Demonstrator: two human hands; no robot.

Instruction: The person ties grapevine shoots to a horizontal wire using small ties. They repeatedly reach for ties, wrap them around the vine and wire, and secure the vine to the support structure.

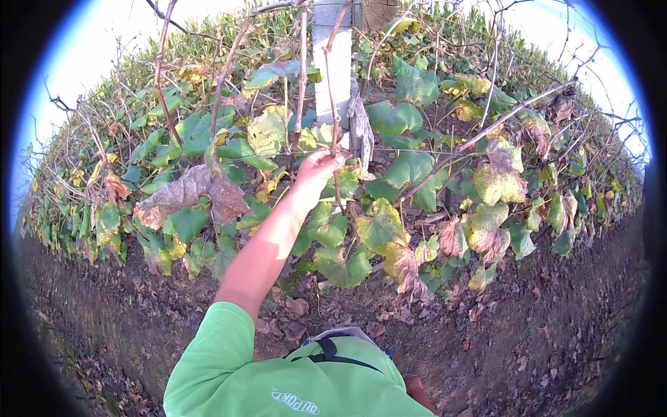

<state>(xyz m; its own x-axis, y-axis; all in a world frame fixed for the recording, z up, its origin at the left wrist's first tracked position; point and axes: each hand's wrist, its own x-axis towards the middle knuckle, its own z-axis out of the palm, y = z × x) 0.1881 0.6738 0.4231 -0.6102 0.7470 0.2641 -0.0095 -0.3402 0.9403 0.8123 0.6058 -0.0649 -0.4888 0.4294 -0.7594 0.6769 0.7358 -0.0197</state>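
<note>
My left hand (pixel 319 168) reaches up and forward, its fingers closed around a thin brown grapevine cane (pixel 336 122) where the cane crosses a trellis wire (pixel 406 150). The fingers hide the exact crossing. Just behind the hand rises a pale post (pixel 332 62), with a weathered, splintered strip of wood (pixel 360 125) against its right side. A yellowing vine leaf (pixel 269 130) hangs to the left of the hand, and a green leaf (pixel 410 169) to its right. My right hand is out of view; only a bit of my right arm (pixel 419 394) shows at the bottom.
A long bare cane (pixel 513 114) slants up to the right across the row. Large dry brown leaves (pixel 180 195) hang at left, mottled yellow ones (pixel 497 185) at right. Bare soil (pixel 479 339) with fallen leaves lies before me. Tall grass (pixel 219 31) grows behind.
</note>
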